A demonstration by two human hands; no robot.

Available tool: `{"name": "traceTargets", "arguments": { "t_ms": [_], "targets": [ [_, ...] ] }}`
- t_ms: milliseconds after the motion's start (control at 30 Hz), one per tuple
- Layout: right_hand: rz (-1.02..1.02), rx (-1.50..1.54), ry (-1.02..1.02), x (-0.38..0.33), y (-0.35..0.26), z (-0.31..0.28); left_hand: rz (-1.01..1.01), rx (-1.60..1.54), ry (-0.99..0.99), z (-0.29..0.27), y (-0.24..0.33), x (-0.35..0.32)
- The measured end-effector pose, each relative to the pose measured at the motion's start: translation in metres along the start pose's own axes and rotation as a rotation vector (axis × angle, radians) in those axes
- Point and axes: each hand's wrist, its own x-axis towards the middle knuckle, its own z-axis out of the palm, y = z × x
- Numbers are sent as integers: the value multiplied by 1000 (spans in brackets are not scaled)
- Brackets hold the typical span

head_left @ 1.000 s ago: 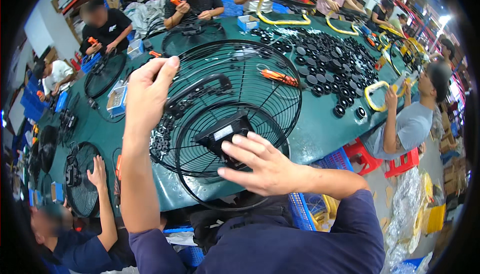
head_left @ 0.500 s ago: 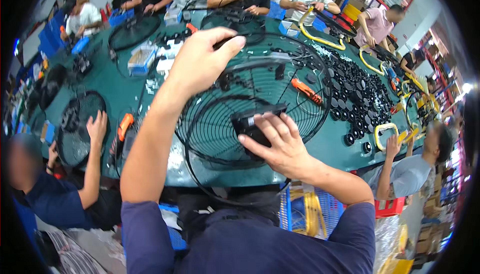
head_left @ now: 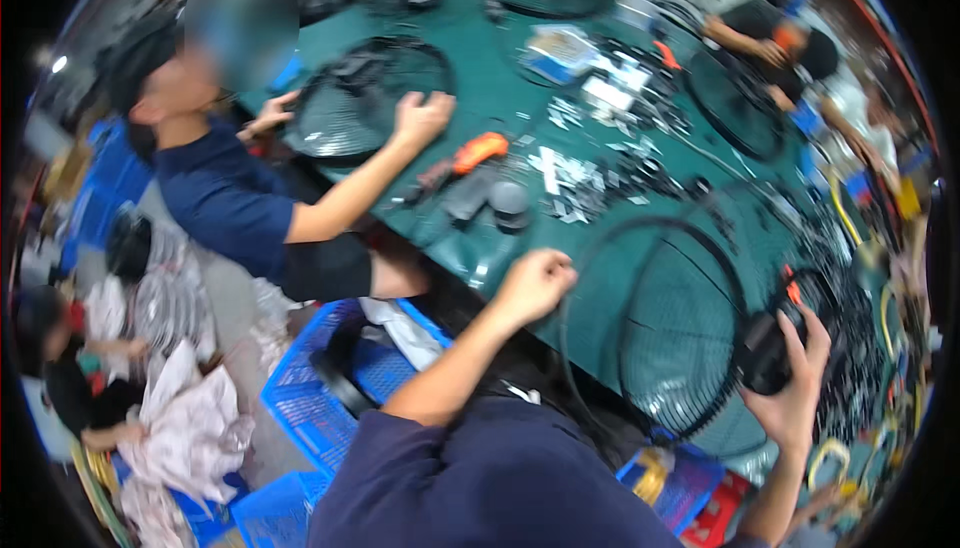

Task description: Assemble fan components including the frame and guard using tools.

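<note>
Well, a round black wire guard (head_left: 688, 403) separates the left hand (head_left: 538, 288), grip unclear, from the right hand (head_left: 787, 398), clasping a blocky black housing (head_left: 766, 356).

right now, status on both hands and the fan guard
Left hand by wire fan guard, contact unclear. Right hand at black housing. Guard over table edge. Orange-handled tool beyond left hand.
</note>
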Motion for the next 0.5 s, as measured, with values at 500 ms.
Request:
{"name": "traceTargets", "arguments": {
  "t_ms": [500],
  "targets": [
    [135,294,-333,26,12,96,219,250,49,-27,15,-27]
  ]
}}
